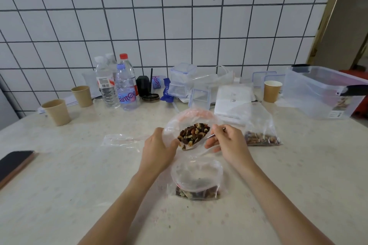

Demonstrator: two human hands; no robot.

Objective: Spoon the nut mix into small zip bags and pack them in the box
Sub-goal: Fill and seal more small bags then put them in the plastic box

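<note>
Roughly midway I'd guess: left hand (159, 145) grips the big nut mix bag (191, 125) open, right hand (225, 139) pinches the spoon (216, 133), two small zip bags (197, 183) part-filled on the bench (79, 175), box (322, 91) not packed yet.

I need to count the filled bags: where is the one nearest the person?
In the head view, the filled zip bag lies on the table, centre, between the forearms, just below the big nut bag.

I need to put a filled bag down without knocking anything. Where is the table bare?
Bare table lies between the phone and the left hand, and right of the filled bag. The back by the bottles and containers is crowded.
</note>
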